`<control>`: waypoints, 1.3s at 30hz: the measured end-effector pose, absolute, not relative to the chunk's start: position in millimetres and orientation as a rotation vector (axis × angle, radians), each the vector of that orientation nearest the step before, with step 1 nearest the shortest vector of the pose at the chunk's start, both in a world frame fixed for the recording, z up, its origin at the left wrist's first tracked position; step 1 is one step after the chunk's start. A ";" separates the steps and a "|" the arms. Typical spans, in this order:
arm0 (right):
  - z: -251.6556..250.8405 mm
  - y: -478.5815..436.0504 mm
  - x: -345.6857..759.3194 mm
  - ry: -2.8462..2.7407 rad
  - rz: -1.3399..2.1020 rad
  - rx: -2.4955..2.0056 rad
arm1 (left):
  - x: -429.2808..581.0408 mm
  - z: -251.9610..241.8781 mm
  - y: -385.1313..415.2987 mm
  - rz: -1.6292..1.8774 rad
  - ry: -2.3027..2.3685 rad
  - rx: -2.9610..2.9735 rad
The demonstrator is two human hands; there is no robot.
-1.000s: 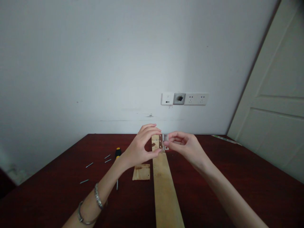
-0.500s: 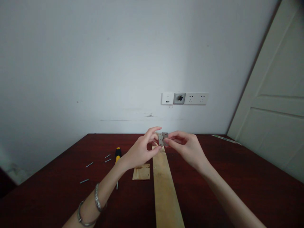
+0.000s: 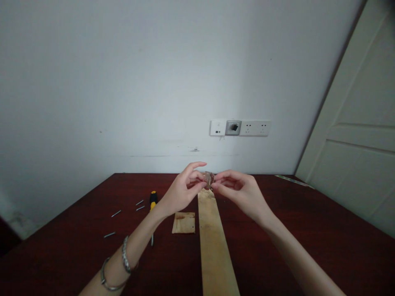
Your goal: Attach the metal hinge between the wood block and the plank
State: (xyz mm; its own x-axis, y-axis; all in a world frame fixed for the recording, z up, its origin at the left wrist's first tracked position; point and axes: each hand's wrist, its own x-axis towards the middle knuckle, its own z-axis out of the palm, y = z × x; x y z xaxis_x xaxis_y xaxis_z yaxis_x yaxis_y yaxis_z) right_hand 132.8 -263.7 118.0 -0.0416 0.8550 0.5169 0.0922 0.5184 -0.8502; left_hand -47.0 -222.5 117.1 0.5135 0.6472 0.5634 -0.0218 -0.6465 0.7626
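Observation:
A small metal hinge (image 3: pixel 209 178) is pinched between my left hand (image 3: pixel 182 189) and my right hand (image 3: pixel 239 190), a little above the far end of a long pale wooden plank (image 3: pixel 214 242). Both hands have their fingertips closed on the hinge, which now looks folded and partly hidden by the fingers. The plank lies lengthwise on the dark red table (image 3: pixel 77 246). My left wrist carries silver bracelets (image 3: pixel 125 257).
A small square piece of plywood (image 3: pixel 184 223) lies left of the plank. Beside my left forearm is a yellow-and-black screwdriver (image 3: pixel 152 201), with several loose screws (image 3: pixel 116 213) farther left. A white wall with sockets (image 3: pixel 240 128) stands behind the table, and a door (image 3: pixel 358 135) is at the right.
The hinge was open and flat between my fingers; now it is folded together and turned, and both hands have drawn slightly closer around it.

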 end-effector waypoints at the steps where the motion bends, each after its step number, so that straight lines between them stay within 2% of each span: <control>1: 117.8 -264.2 132.4 -1.505 0.761 -0.854 | -47.1 117.5 -222.3 1.163 0.511 2.002; 8: 116.0 -263.1 137.4 -1.530 0.784 -0.738 | -47.4 118.6 -221.6 1.131 0.457 1.894; 17: 132.0 -273.5 151.9 -1.900 0.513 -0.728 | -45.2 113.7 -220.1 0.942 0.266 1.750; 28: 126.3 -263.9 153.1 -1.935 0.362 -0.709 | -46.1 114.9 -220.1 0.762 0.320 1.742; 35: 127.0 -264.9 151.5 -1.836 0.449 -0.832 | -41.2 117.5 -220.7 1.188 0.639 1.909; 39: 126.3 -263.6 150.3 -1.788 0.466 -0.897 | -40.3 121.0 -227.6 1.114 0.681 1.988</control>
State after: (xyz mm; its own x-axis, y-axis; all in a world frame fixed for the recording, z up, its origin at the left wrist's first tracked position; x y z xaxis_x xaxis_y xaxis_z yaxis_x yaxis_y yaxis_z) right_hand 150.3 -263.6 126.3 -0.1857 0.7576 0.6257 0.3557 0.6454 -0.6759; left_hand -40.3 -227.6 121.0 0.4811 0.7361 0.4762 0.0889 -0.5813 0.8088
